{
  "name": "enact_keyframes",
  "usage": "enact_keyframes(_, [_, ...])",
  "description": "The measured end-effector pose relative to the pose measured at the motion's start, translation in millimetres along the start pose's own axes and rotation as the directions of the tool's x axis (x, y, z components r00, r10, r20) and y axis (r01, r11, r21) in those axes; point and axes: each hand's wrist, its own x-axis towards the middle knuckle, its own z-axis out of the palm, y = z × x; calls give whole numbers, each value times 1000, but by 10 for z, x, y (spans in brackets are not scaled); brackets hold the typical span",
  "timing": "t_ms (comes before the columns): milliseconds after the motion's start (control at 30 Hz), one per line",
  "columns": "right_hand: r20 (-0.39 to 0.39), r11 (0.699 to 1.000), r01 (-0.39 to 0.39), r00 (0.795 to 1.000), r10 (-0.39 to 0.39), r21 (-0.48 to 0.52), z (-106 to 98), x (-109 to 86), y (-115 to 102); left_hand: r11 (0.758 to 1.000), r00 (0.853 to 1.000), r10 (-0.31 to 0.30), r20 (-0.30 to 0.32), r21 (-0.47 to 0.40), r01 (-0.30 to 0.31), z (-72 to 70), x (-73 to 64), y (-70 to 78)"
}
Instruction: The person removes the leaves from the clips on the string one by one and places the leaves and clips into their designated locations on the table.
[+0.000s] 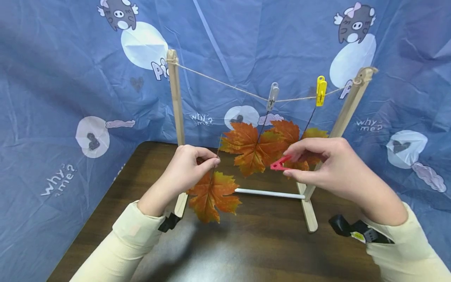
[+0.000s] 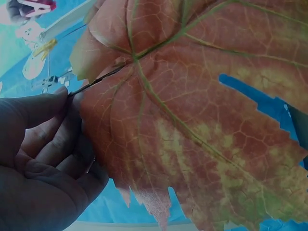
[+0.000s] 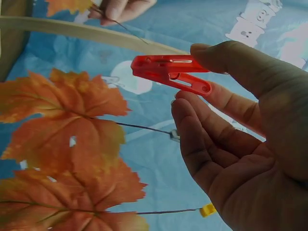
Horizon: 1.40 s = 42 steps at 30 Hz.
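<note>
My left hand [image 1: 192, 166] pinches the thin stem of an orange maple leaf [image 1: 213, 196], which hangs below the fingers. In the left wrist view that leaf [image 2: 192, 120] fills most of the picture. A red clothespin [image 3: 166, 72] is pinched between the thumb and fingers of my right hand [image 1: 327, 164]. Behind the hands a string [image 1: 222, 83] runs between two posts. A grey clothespin [image 1: 272, 96] and a yellow clothespin [image 1: 320, 91] sit on it, each with a leaf hanging by its stem. My right hand partly covers the leaf [image 1: 287, 131] under the yellow one.
The wooden rack has a left post [image 1: 176, 102], a right post [image 1: 349, 105] and a white lower bar [image 1: 269, 193]. It stands on a dark brown table [image 1: 246, 243]. A blue printed cloth [image 1: 211, 39] hangs behind and at the sides.
</note>
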Motion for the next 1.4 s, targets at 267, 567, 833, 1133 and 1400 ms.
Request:
enact_keyframes(267, [-45,998,-32,999,30,-45,149,-216,98,1000,1000,-2,14,8,2,45,-59,-58])
enact_keyframes(567, [-61,987,-125,991,119,-104,256,-411,172,999,998,-41,42,-10,41,114,-135,-105])
enact_keyframes(833, [-56,965,-230,973,224,-127,371,-610,232,996,993,-82,84,-16,83,166,-205,-151])
enact_keyframes(1133, [-91,969,-234,970,227,-81,530,-836,356,999,990,-49,132,-2,49,267,-278,-216])
enact_keyframes(1400, [-87,960,-266,962,259,-87,650,-990,450,998,978,-52,203,-20,57,344,-333,-253])
